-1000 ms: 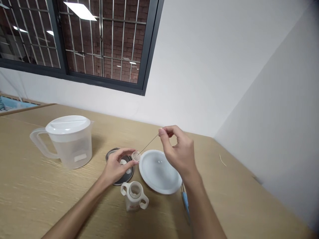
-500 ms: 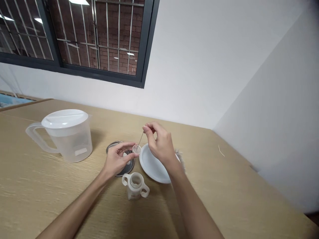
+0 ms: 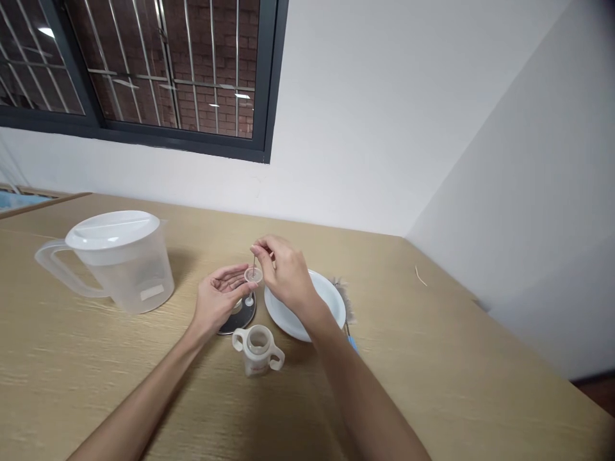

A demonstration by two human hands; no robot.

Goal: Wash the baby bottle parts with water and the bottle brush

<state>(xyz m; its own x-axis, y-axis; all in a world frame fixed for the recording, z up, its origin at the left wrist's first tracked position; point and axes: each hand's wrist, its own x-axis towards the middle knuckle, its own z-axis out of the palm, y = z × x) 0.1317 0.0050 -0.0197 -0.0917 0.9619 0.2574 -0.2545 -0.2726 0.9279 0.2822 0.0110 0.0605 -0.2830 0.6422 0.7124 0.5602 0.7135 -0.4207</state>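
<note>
Between the thumb and fingers of my left hand (image 3: 217,298) is a small round translucent plastic cap (image 3: 254,275), its open side up. My right hand (image 3: 286,269) pinches a thin dark rod (image 3: 254,261), whose lower end reaches into the cap; I cannot make out its tip. Below my left hand lies a round dark metal tray (image 3: 244,318) with small white pieces on it, partly hidden by that hand. A translucent two-handled baby bottle (image 3: 258,352) without a lid stands upright in front. My right wrist passes over the edge of a white plate (image 3: 331,304).
A translucent lidded pitcher (image 3: 129,269) stands at the left. Right of the plate lies a brush with grey bristles (image 3: 346,298) and a blue handle (image 3: 353,344), partly hidden by my arm. A short pale strand (image 3: 420,276) lies farther right. A wall and barred window rise behind the table.
The rod has gone from slanted to nearly upright in the cap, and my right hand has moved left, closer to my left hand. The whole view has shifted slightly.
</note>
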